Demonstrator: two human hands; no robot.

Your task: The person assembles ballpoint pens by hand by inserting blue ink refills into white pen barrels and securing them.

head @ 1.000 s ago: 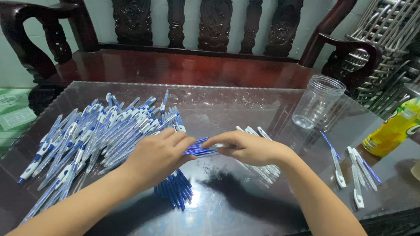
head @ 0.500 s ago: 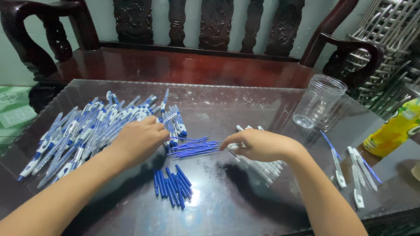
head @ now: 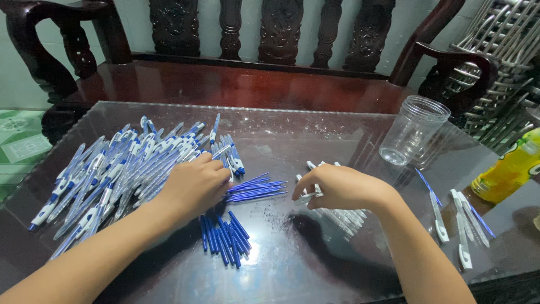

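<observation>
your left hand (head: 194, 186) rests on the pen pile (head: 112, 169); your right hand (head: 340, 188) pinches a clear barrel (head: 308, 196), blue refills (head: 256, 190) between them.

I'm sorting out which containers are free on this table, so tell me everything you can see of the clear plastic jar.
The clear plastic jar stands upright on the glass-topped table, toward its far right corner. It is a round, see-through container with a wide open mouth, a ridged rim and no lid in view. It looks empty; the dark table and the wooden bench show through its walls. Nothing touches it: both hands work farther left, and the loose pens lie in front of it, apart from it.
</observation>
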